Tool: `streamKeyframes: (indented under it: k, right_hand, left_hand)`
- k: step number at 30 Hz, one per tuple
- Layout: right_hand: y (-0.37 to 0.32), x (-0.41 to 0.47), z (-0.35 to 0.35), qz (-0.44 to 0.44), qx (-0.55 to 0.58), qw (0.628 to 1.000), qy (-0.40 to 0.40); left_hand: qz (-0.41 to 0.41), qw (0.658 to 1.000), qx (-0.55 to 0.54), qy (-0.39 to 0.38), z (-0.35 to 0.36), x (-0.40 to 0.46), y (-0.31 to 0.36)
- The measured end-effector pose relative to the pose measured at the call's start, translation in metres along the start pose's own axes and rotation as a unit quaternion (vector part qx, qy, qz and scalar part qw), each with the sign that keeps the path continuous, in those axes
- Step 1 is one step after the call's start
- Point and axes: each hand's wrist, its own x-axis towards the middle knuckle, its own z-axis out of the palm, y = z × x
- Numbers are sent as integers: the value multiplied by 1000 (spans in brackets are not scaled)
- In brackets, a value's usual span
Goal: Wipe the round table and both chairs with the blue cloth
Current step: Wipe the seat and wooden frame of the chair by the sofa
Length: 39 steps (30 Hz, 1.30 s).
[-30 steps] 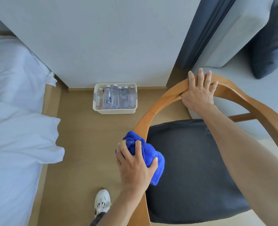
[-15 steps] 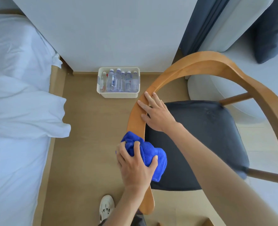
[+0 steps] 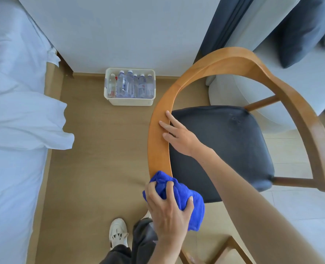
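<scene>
A wooden chair (image 3: 232, 60) with a curved armrest rail and a dark seat cushion (image 3: 230, 141) stands in front of me. My left hand (image 3: 169, 208) grips the bunched blue cloth (image 3: 184, 193) against the near end of the rail. My right hand (image 3: 178, 135) rests flat on the left side of the rail, fingers straight, above the cloth. The round table is not in view.
A white bed (image 3: 14, 121) fills the left side. A cream bin of water bottles (image 3: 130, 86) stands against the wall. A grey sofa with a dark cushion (image 3: 306, 29) sits behind the chair. My white shoe (image 3: 118, 232) is on the tan floor; another wooden frame (image 3: 228, 250) shows at the bottom.
My right hand left the top of the chair back and came down onto the left rail. The cloth in my left hand slid toward the rail's near end.
</scene>
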Motion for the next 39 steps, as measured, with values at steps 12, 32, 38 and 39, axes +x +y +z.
streamKeyframes:
  k: [12, 32, 38, 39]
  right_hand:
    - [0, -77, 50, -64, 40, 981, 179]
    - [-39, -60, 95, 2, -158, 937, 311]
    - [-43, -53, 103, 36, -79, 925, 369]
    - [-43, -52, 105, 41, -68, 920, 384]
  left_hand:
    - [13, 962, -230, -145, -54, 172, -19]
    - [354, 874, 244, -228, -62, 290, 23]
    - [460, 809, 298, -213, -40, 324, 36]
    - [489, 784, 314, -217, -36, 332, 41]
